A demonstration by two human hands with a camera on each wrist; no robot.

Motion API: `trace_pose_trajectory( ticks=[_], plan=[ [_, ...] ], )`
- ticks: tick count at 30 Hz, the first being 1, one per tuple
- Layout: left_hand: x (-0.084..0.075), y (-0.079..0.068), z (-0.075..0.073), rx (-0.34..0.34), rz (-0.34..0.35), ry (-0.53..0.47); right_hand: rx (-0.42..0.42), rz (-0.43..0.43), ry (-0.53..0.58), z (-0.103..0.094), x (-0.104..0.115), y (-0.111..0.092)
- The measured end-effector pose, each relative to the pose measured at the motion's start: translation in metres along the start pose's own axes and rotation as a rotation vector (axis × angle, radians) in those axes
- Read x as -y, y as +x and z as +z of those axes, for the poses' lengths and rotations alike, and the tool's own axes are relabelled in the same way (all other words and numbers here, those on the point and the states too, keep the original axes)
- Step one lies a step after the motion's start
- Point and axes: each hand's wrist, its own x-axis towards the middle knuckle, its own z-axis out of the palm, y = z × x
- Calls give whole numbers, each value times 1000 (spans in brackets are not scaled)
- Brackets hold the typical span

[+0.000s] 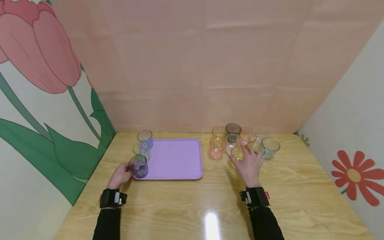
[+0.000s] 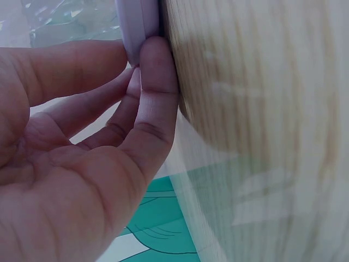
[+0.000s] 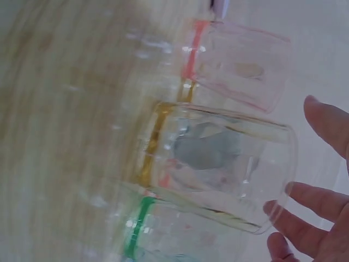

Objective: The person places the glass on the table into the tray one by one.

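Observation:
At the near left corner of a lilac tray (image 1: 177, 161), my left hand (image 1: 119, 176) pinches the rim; in the left wrist view the thumb and fingers meet on the tray edge (image 2: 139, 27). A dark purple glass (image 1: 139, 169) stands on the tray beside that hand. Over on the right, my right hand (image 1: 249, 166) reaches over a yellow-based glass (image 3: 218, 164). In the right wrist view its thumb is apart from the glass and its fingers spread by the rim. A pink glass (image 3: 240, 65) and a green-based glass (image 3: 180, 234) stand on either side.
Behind the purple glass, a pale green glass (image 1: 141, 150) and a blue glass (image 1: 145, 137) line the tray's left side. More tinted glasses, including a dark one (image 1: 233, 128) and a blue-grey one (image 1: 270, 148), cluster on the wooden table (image 1: 180, 210), close to the back wall.

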Motion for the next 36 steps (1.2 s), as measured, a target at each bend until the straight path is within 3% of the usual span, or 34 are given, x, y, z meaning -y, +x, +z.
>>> trace_pose_trajectory(
  ticks=[7,21,31,36],
  plan=[
    [-1,0,0,-3,7,-5,39,37,-27,0,-4,-3],
    [-4,-2,-1,9,-3,-22,110,-2,-4,1,-10,-4],
    [-2,0,0,11,-22,-14,314,141,29,-2,-1,1],
    [-1,0,1,11,-21,-23,363,188,45,1,-1,0]
  ],
)
